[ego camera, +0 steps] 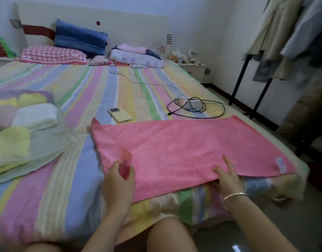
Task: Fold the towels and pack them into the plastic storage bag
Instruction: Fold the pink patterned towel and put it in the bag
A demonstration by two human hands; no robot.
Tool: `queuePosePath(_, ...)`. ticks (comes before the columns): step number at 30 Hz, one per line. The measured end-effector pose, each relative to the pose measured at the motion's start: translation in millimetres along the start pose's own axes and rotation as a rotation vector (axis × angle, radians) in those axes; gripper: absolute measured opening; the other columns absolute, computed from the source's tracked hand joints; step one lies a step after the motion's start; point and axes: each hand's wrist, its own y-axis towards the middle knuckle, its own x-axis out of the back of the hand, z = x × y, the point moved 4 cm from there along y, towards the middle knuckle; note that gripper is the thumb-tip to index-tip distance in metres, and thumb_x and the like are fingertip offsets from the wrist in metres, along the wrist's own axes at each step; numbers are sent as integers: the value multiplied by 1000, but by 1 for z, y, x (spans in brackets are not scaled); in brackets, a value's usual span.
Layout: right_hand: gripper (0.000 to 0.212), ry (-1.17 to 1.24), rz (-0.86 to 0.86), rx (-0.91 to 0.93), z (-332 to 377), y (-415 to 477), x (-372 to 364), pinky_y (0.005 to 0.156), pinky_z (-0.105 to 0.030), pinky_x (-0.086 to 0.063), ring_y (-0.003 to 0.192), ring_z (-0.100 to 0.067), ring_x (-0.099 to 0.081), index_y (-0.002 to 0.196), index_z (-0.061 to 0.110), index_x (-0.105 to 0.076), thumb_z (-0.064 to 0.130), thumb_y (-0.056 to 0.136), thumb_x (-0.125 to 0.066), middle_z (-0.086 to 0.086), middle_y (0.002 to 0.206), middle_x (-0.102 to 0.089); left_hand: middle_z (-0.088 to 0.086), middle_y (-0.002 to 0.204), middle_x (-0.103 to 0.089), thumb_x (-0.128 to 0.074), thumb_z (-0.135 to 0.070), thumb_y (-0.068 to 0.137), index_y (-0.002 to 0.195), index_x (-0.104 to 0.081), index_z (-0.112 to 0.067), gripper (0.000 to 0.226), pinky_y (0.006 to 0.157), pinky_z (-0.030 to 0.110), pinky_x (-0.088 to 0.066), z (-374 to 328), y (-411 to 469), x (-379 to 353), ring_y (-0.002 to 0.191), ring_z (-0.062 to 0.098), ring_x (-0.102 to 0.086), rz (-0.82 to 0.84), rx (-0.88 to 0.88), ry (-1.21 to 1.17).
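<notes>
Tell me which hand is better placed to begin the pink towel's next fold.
Left. The left hand pinches the lifted left corner of the pink towel and could likely carry it across; the right hand lies with straight fingers on the near edge, apparently only steadying it.

One pink towel (183,151), one plastic storage bag (47,142) with at least four folded towels (35,115) (the exact number blurs through the film), two pillows, a blue pillow (80,38) and a checked pillow (51,55), one phone (120,115), one power strip (193,103), and two hands, left hand (118,180) and right hand (227,175).
</notes>
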Motion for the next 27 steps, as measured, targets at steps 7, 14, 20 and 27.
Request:
queuePosePath(7,59,-187,-294,-74,23,100,103,104,-28,-27,135,-30,-35,145,0,-30,6,91,-55,-17,149,-34,-10,67,-55,-68,-26,87,78,-53,-23,18,51,21,-31,-45,-16,-53,62,13,-52,104,-195,-36)
queuePosePath(14,59,-961,-242,430,40,101,70,102,-44,-41,123,-37,-45,131,0,-49,8,73,-59,-21,142,-43,-3,66,-59,-66,-30,89,75,-57,-19,20,61,32,-42,-19,-16,-73,68,25,-56,172,9,-145)
queuePosePath(20,50,-1179,297,991,5,2,-64,74,-43,-58,91,-30,-67,97,18,-73,28,64,-36,-4,97,-72,-5,113,-61,-57,-19,96,123,-58,-24,28,87,29,-42,-2,-5,-44,103,16,-57,89,366,-660)
queuePosePath(27,19,-940,218,994,23,-24,-88,71,-35,-51,84,-23,-58,70,22,-66,30,66,-49,3,88,-64,0,120,-65,-55,-18,95,122,-63,-13,28,100,47,-47,23,-12,-42,112,26,-62,107,519,-830)
